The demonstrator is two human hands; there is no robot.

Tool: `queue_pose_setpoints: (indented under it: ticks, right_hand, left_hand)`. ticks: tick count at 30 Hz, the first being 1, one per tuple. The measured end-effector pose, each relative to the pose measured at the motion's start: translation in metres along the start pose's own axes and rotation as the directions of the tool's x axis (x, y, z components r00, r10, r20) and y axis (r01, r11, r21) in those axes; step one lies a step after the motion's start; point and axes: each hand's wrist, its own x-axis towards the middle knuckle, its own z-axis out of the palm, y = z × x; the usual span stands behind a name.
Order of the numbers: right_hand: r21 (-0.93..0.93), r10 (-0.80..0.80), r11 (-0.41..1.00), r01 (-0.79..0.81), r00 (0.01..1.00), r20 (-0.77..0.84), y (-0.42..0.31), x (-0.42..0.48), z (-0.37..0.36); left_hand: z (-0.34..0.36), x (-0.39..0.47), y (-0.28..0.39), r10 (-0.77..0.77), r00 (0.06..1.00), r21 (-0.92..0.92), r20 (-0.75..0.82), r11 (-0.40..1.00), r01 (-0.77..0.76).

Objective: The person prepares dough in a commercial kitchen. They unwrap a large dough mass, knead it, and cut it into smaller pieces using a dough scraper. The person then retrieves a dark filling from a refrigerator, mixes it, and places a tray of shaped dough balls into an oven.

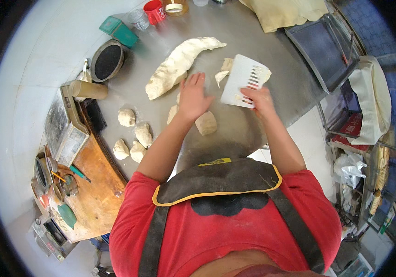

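My left hand (pixel 194 95) is palm down, thumb spread, its fingertips by the near edge of a long dough log (pixel 180 65). Pieces of dough partly show beside and under that hand and wrist; whether it touches them I cannot tell. One cut dough piece (pixel 206 123) sits just right of my left wrist. My right hand (pixel 258 100) grips a white slotted plastic dough scraper (pixel 239 78), tilted above the metal table (pixel 239 135). Dough scraps (pixel 222 74) show beyond the scraper's left edge, and some dough sticks to it. Several dough lumps (pixel 126 117) lie to the left.
At the left stand a dark round bowl (pixel 107 60), a tan bottle (pixel 88 90) and a scale (pixel 68 128). A green container (pixel 119 31) and a red mug (pixel 155 12) are farther back. A metal tray (pixel 322 48) and tan cloth (pixel 288 14) lie at the right.
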Motion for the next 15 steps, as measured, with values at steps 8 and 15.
queue_pose_setpoints:
  ticks: [8, 15]
  right_hand:
    - [0.107, -0.062, 0.989, 0.099, 0.951, -0.304, -0.018, -0.062, -0.085]
    - [0.095, 0.064, 0.995, -0.022, 0.881, -0.469, 0.0, -0.089, -0.138]
  left_hand:
    - [0.07, 0.04, 0.038, -0.152, 0.988, -0.28, 0.026, 0.948, 0.153]
    - [0.074, 0.066, 0.03, -0.327, 0.926, -0.341, 0.187, 0.862, 0.374]
